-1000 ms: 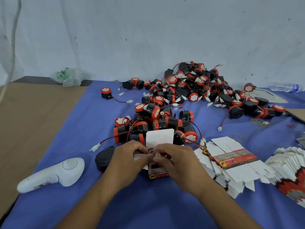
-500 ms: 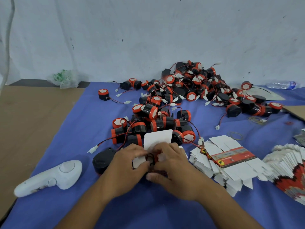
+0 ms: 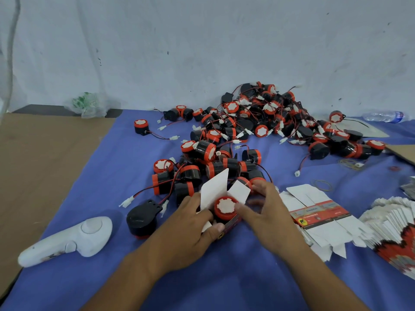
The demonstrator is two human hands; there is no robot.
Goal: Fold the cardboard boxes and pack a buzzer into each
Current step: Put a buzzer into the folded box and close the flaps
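Now our left hand [image 3: 190,223] grips the box [image 3: 232,223] at near centre, the buzzer [image 3: 225,207] seated in its mouth; our right hand [image 3: 267,212], spread loose, touches the buzzer. The box seems thin and crushable, so we hold its walls gently.

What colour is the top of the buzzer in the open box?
The buzzer in the box has a white top ringed in red; head view.

1. Box [image 3: 213,190]: small, red-printed sides, white flaps standing open
2. Buzzer [image 3: 225,207]: black with a red cap, white face up, sitting in the box's mouth
3. Loose buzzers [image 3: 258,124]: heaped behind, wires tangled
4. Flat boxes [image 3: 321,217]: unfolded stack at the right
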